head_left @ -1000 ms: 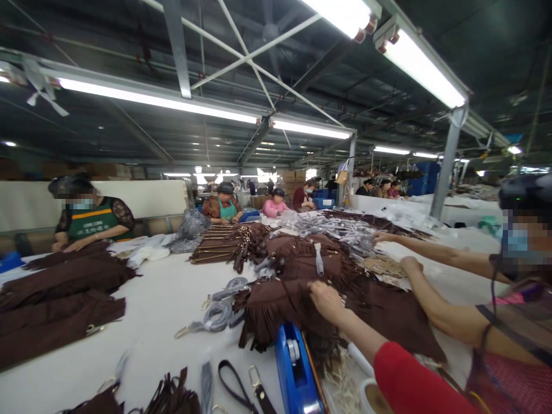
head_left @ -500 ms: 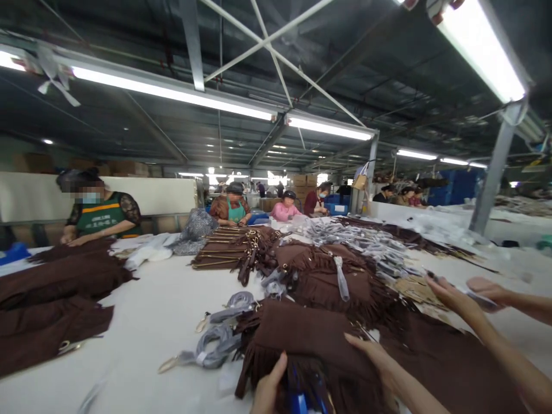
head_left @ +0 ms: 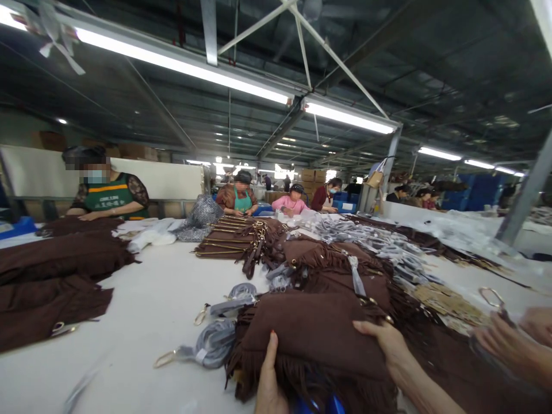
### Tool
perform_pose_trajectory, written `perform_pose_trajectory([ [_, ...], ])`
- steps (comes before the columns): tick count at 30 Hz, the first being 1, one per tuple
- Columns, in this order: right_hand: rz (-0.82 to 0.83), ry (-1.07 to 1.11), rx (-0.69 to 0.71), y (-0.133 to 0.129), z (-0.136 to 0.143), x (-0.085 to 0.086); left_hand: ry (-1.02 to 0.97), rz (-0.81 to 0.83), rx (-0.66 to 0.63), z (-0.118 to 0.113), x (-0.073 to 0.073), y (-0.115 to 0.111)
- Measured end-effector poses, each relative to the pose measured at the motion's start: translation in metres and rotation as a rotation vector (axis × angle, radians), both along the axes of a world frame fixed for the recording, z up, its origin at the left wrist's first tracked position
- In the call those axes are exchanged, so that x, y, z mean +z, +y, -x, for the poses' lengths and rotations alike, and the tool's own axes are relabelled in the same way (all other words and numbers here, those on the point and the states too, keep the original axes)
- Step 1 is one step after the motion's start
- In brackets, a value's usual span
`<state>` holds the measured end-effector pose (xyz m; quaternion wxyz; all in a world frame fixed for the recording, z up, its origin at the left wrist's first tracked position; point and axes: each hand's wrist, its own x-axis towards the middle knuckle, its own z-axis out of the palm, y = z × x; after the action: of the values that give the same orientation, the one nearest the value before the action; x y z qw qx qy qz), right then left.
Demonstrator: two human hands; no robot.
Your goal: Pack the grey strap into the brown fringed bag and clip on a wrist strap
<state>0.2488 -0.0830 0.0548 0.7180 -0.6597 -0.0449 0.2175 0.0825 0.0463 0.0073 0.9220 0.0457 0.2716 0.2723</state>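
Brown fringed bag [head_left: 310,333] betw. L hand [head_left: 271,379] & R hand [head_left: 390,348], thumbs on top.

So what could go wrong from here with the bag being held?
The fringe of the brown bag, held by the left hand and right hand, might catch on the blue object below. Shifting it left could nudge the wrapped strap coil right beside it.
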Motion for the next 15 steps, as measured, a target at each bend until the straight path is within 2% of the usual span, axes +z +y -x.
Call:
perform_pose_trajectory([
  [2, -0.053, -0.223, 0.010, 0.011, 0.020, 0.037, -0.036, -0.022, 0.017, 0.005, 0.012, 0.000],
  [6, -0.111, -0.608, 0.167, 0.027, 0.079, 0.111, -0.123, -0.181, 0.033, 0.020, 0.047, -0.001],
  [8, -0.127, -0.802, 0.232, 0.028, 0.110, 0.143, -0.150, -0.234, 0.065, 0.033, 0.073, -0.001],
  [11, -0.203, -0.955, 0.285, 0.013, 0.149, 0.185, -0.213, -0.239, 0.166, 0.056, 0.120, -0.001],
  [13, -0.232, -1.048, 0.260, -0.003, 0.169, 0.206, -0.273, -0.259, 0.261, 0.073, 0.151, -0.003],
  [15, -0.261, -1.144, 0.241, -0.019, 0.187, 0.219, -0.341, -0.304, 0.343, 0.092, 0.178, -0.009],
])
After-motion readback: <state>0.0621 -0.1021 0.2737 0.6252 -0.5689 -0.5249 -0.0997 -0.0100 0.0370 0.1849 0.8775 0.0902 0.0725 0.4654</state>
